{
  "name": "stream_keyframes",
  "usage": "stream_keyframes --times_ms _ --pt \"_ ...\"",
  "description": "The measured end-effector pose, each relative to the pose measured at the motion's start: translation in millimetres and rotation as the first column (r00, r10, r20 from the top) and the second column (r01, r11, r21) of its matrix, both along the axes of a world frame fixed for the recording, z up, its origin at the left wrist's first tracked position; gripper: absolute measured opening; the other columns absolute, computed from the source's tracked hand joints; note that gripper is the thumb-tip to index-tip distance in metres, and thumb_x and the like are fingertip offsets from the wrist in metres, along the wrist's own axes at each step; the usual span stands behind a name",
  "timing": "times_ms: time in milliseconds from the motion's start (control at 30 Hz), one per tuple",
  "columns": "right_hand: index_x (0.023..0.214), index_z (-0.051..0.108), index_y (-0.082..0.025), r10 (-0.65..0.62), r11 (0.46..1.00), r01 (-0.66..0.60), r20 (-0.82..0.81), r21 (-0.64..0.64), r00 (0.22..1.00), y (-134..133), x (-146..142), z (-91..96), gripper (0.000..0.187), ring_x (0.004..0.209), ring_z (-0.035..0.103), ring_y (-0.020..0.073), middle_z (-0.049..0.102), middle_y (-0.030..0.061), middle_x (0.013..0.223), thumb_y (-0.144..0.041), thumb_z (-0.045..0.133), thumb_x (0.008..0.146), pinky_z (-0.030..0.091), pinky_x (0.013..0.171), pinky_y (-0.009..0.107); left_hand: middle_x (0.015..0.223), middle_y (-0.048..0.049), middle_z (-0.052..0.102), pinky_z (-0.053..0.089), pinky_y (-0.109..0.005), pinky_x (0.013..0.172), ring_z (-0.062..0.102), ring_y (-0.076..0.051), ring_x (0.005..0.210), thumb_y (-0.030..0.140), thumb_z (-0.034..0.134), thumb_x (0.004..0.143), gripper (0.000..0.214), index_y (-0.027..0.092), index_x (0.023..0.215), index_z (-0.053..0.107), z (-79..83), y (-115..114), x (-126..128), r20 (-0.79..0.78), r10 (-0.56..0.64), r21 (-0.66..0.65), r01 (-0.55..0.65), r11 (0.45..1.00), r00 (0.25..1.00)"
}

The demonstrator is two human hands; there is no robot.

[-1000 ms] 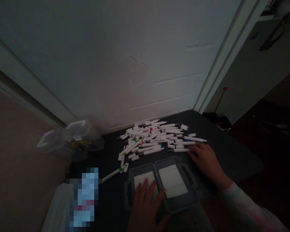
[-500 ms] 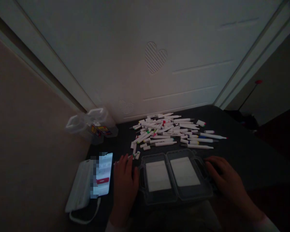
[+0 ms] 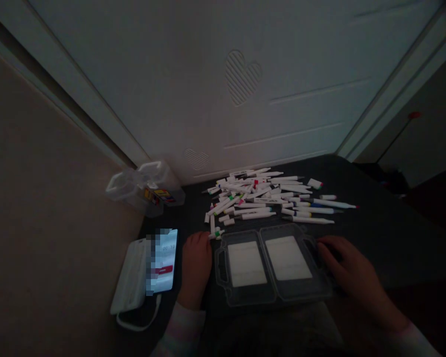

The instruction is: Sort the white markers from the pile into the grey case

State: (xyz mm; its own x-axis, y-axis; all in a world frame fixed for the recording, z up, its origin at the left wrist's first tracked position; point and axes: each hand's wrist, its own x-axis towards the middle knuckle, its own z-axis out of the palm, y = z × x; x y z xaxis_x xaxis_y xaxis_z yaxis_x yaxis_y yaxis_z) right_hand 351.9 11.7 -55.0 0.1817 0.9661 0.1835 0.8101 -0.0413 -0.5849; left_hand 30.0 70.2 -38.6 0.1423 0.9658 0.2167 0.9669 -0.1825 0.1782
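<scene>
An opened clear plastic marker case (image 3: 268,267) lies in front of me, its two halves side by side with a white rectangle in each. My right hand (image 3: 351,267) is closed at the handle on the case's right side. To the left of the case, my left hand (image 3: 196,263) has its fingers curled round a white marker (image 3: 216,234), whose green-banded end sticks out past the fingers. Just beyond the case spreads a pile of white markers (image 3: 256,201), several uncapped, with loose caps (image 3: 228,221) among them.
A phone (image 3: 167,263) with a lit screen lies left of my left hand, beside a white power bank (image 3: 130,277) with a cable (image 3: 144,327). Another clear case (image 3: 163,186) stands at the back left. A white panel (image 3: 208,99) with heart reliefs rises behind the dark table (image 3: 386,238).
My left hand's fingers, stretched out over the marker before, have curled in around it, and the marker has turned slightly. My right hand stays at the case handle. The view has shifted slightly.
</scene>
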Motion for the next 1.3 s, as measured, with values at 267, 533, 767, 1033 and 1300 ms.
stream_keyframes --times_ms 267,533,767,1033,1300 --pt "0.082 0.061 -0.020 0.000 1.000 0.000 0.003 -0.024 1.000 1 0 -1.8 0.029 0.078 0.061 0.0214 0.065 0.0061 0.083 -0.042 0.042 0.080 0.048 0.069 0.035 0.094 -0.0089 0.064 0.045 -0.038 0.080 0.057 -0.021 0.089 0.015 0.038 0.083 0.026 0.015 0.097 0.060 -0.8 4 3 0.130 0.020 -0.013 -0.019 1.000 0.991" --pt "0.084 0.062 -0.019 0.019 0.999 -0.017 0.050 -0.033 0.999 4 -2 -2.5 0.032 0.076 0.062 0.0217 0.067 0.0068 0.084 -0.042 0.041 0.080 0.048 0.068 0.036 0.087 -0.0060 0.067 0.048 -0.032 0.072 0.062 -0.017 0.074 0.034 0.059 0.073 0.033 0.015 0.101 0.059 25.6 10 7 0.936 0.319 -0.341 0.153 0.928 0.152" --pt "0.084 0.062 -0.018 0.021 0.999 -0.018 0.055 -0.050 0.998 6 -5 0.5 0.032 0.077 0.061 0.0222 0.067 0.0071 0.084 -0.041 0.041 0.080 0.047 0.070 0.037 0.084 -0.0044 0.066 0.050 -0.028 0.061 0.062 -0.013 0.063 0.025 0.061 0.072 0.040 0.018 0.110 0.050 38.4 15 15 0.873 0.411 -0.254 0.473 0.844 -0.264" --pt "0.082 0.063 -0.018 0.013 0.998 -0.009 0.070 -0.057 0.997 7 -6 4.1 0.031 0.075 0.061 0.0219 0.067 0.0074 0.083 -0.040 0.041 0.080 0.046 0.067 0.036 0.059 0.0035 0.055 0.039 -0.018 0.045 0.047 -0.005 0.046 0.014 0.056 0.061 0.017 0.015 0.077 0.055 46.0 38 1 0.904 0.257 -0.207 0.175 0.962 -0.341" --pt "0.081 0.063 -0.019 -0.023 0.994 0.025 0.025 -0.105 0.999 7 -8 8.1 0.032 0.076 0.061 0.0220 0.066 0.0061 0.081 -0.043 0.042 0.079 0.045 0.069 0.036 0.038 0.0120 0.035 0.019 -0.014 0.032 0.028 -0.003 0.032 0.014 0.060 0.058 0.020 0.019 0.074 0.050 28.3 55 4 0.950 0.246 -0.269 -0.104 0.957 -0.192"
